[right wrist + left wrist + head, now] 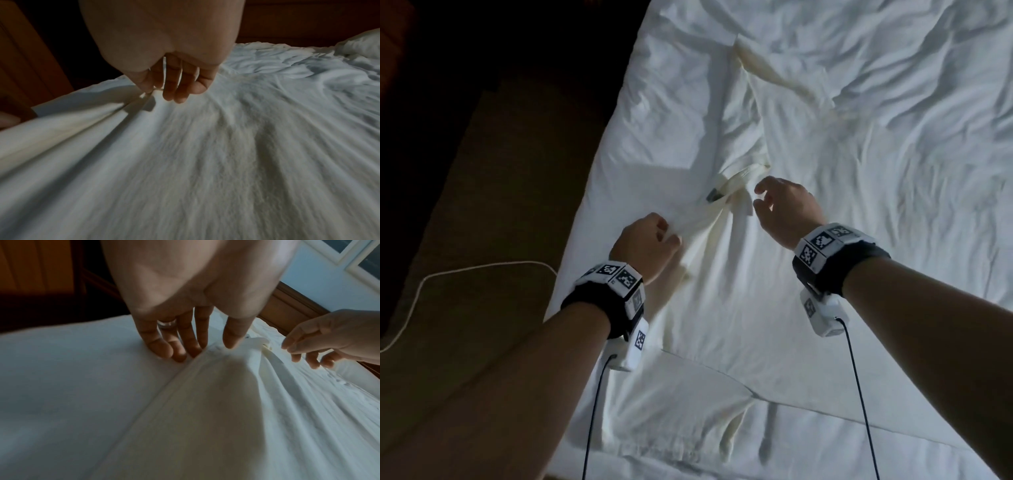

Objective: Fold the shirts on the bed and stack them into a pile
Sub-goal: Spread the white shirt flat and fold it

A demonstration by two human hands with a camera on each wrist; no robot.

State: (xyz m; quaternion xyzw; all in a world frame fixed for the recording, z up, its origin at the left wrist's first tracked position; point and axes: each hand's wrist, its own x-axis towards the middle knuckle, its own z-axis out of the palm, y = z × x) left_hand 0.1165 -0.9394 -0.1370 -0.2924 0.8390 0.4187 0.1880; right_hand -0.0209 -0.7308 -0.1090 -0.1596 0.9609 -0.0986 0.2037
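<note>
A cream collared shirt (722, 274) lies lengthwise on the white bed (893, 171), with a dark label at the collar (713, 195) and one sleeve (784, 78) trailing toward the far end. My left hand (671, 236) pinches a raised ridge of the shirt (226, 402) near the shoulder, between thumb and fingers (193, 352). My right hand (756, 197) hovers just right of the collar with its fingers spread and loosely bent. In the right wrist view its fingertips (174, 97) reach the cloth ridge (72, 123), and no firm grip shows.
The bed's left edge (585, 205) drops to a dark brown floor with a white cable (448, 274). Rumpled white bedding (928, 85) fills the right side. A folded sheet edge (722, 373) crosses the near end. A wooden frame (287, 305) and a window lie beyond.
</note>
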